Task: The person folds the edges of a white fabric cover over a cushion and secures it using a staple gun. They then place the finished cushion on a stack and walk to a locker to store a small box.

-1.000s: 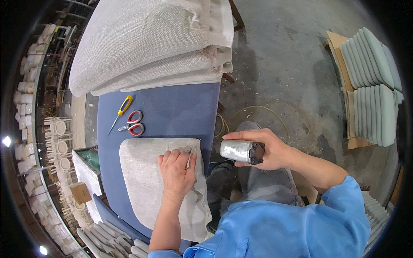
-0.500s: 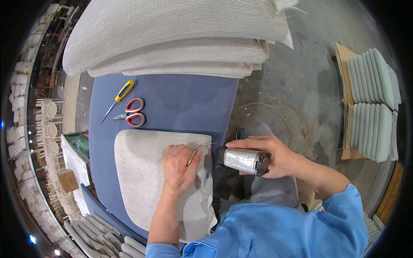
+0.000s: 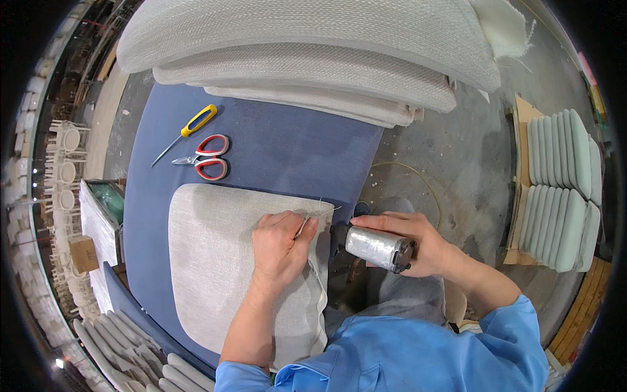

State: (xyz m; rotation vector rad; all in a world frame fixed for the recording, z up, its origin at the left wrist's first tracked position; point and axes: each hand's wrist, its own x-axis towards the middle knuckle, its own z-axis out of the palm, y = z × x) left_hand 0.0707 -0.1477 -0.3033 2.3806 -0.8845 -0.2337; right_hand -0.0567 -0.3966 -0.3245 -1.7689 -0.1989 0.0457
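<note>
While the left hand presses flat at frame centre, pinching the fabric edge of the upholstered seat pad to keep it taut, I see the right hand clamped around a silver pneumatic stapler, its long axis horizontal, nose pointing left at that edge. Scissors and a screwdriver lie on the blue table, upper left.

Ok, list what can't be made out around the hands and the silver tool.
Head view only:
- Nose of the silver tool: hidden behind the panel's edge and right hand.
- Fabric edge pinched by left hand: covered by its fingers.
- Underside of the grey fabric panel: faces the blue table.
</note>
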